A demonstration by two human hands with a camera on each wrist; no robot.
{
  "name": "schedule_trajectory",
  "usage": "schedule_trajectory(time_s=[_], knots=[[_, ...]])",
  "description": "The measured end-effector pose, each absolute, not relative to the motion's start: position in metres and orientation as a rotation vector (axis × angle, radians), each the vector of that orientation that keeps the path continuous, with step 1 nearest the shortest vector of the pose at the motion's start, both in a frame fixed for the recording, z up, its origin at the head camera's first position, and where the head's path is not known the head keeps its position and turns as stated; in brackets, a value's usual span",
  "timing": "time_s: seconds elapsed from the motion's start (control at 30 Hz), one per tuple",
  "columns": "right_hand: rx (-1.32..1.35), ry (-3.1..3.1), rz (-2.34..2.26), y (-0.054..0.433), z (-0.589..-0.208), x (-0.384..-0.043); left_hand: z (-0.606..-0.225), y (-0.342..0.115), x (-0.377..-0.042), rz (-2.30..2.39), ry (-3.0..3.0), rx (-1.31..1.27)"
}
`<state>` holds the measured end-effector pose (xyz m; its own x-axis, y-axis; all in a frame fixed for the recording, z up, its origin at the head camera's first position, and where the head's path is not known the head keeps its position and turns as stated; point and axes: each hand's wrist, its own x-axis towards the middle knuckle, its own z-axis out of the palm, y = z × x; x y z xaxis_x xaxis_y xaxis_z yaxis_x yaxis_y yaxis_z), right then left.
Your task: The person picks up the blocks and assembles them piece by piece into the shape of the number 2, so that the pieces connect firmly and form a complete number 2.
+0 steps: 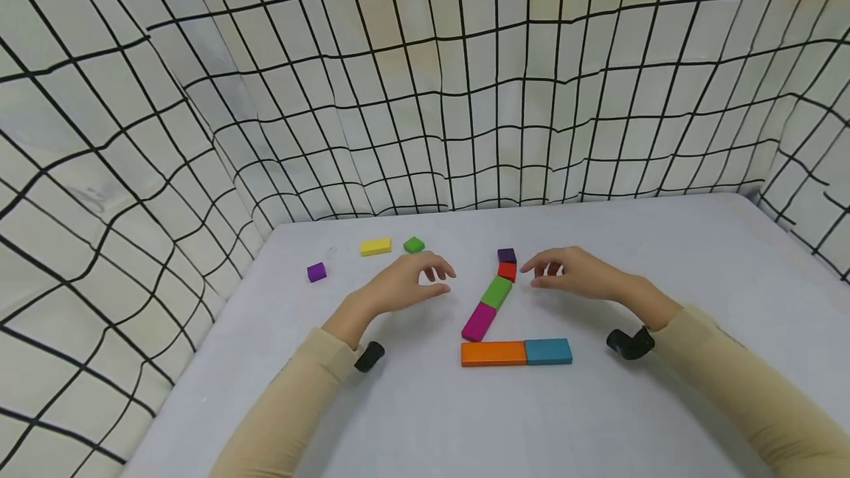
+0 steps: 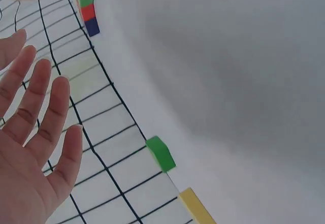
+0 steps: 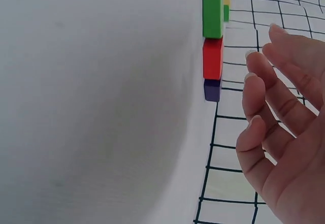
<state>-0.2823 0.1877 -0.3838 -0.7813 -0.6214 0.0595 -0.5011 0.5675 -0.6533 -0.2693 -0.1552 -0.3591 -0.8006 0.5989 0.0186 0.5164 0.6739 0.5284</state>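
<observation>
A bent row of blocks runs between my hands: dark purple (image 1: 507,255), red (image 1: 508,271), light green (image 1: 496,292) and magenta (image 1: 479,321). Across its near end lie an orange block (image 1: 493,353) and a blue block (image 1: 548,351), end to end. My left hand (image 1: 405,282) hovers left of the row, fingers relaxed, holding nothing. On the other side, close to the red block, my right hand (image 1: 576,273) hangs with loosely bent fingers and an empty palm. In the right wrist view the red block (image 3: 213,58) stands apart from the fingers.
Behind my left hand lie a green block (image 1: 414,245) and a yellow block (image 1: 375,246). A purple block (image 1: 316,272) sits farther left on the white table (image 1: 412,419). Black netting (image 1: 465,94) over white sheeting borders the back and sides.
</observation>
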Motion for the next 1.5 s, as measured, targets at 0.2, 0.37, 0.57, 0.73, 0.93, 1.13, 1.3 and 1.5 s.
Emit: schedule_trajectory(time_s=[0.2,0.37,0.57,0.73,0.93,1.13,1.3,1.5], knots=[[-0.923,2.528,-1.042,0.19,-0.388,-0.269,-0.356,-0.167,-0.279,0.709,2.871,0.893],[-0.959,2.45,-1.042,0.188,-0.39,-0.26,-0.355,-0.175,-0.287,0.668,2.958,0.873],[-0.973,2.38,-0.993,0.185,-0.394,-0.252,-0.359,-0.18,-0.3,0.701,3.027,0.764],[-0.943,2.356,-0.935,0.179,-0.398,-0.25,-0.362,-0.182,-0.312,0.763,3.016,0.626],[-0.963,2.327,-0.9,0.172,-0.4,-0.254,-0.367,-0.181,-0.323,0.878,2.971,0.398],[-1.008,2.318,-0.848,0.167,-0.402,-0.255,-0.377,-0.183,-0.329,1.002,2.938,0.3],[-1.018,2.318,-0.828,0.164,-0.4,-0.256,-0.385,-0.185,-0.333,1.086,2.919,0.242],[-1.02,2.313,-0.812,0.164,-0.398,-0.255,-0.387,-0.185,-0.336,1.073,2.909,0.143]])
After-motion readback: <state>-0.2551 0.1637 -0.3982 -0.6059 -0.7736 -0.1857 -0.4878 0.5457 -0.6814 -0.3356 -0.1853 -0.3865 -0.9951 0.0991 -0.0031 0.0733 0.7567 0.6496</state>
